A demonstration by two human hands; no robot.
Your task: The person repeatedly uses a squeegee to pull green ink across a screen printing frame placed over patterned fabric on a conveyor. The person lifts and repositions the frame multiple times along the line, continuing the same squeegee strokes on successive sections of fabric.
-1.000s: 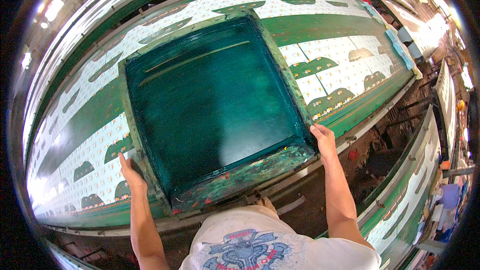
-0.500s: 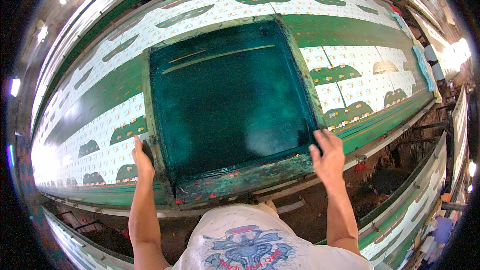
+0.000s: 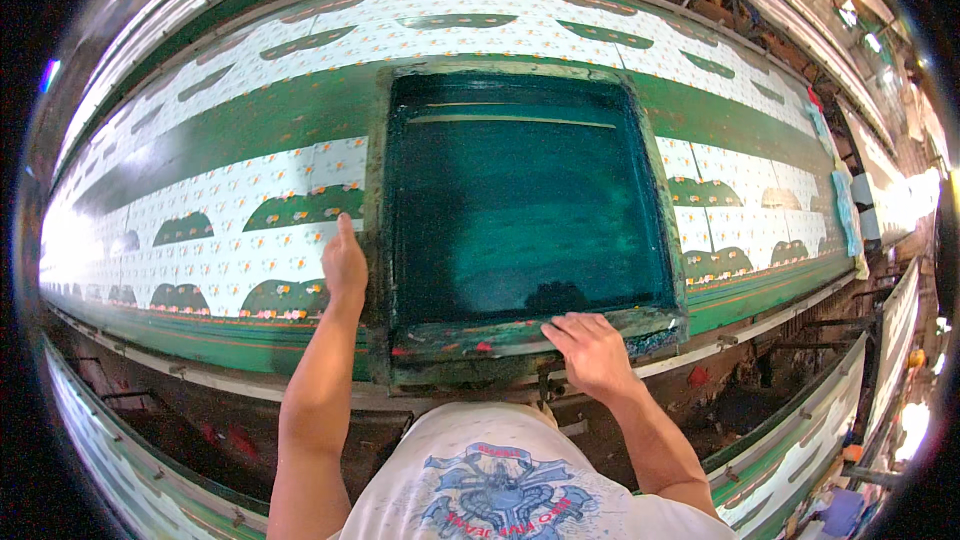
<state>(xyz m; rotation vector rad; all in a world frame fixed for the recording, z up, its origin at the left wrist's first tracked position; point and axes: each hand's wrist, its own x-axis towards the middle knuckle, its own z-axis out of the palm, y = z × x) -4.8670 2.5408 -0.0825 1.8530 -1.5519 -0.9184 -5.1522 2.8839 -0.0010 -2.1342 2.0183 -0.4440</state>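
Right hand: fingers laid over the near rail of a big, near-square frame with worn green-grey rails; cannot tell how firmly they close. Left hand: thumb up, against or just beside the left rail; fingers hidden, grip not readable.

Changed: a second ago the right hand held the near right corner, then came off it with fingers spread; now on the near rail. View has swung, so frame looks squarer, yet similar patterned patches flank it. Judgement: frame itself little moved, only the hold shifted.

Position: frame flat on a long green table, close to the person's waist.

Textures: inside the frame, a glossy dark-teal panel, streaked, with a thin pale straight strip near its far end. Near rail blotched red. Either side, white sheets with small orange motifs, cloth or paper unclear; dark-green dome-shaped patches between, flat-bottomed.
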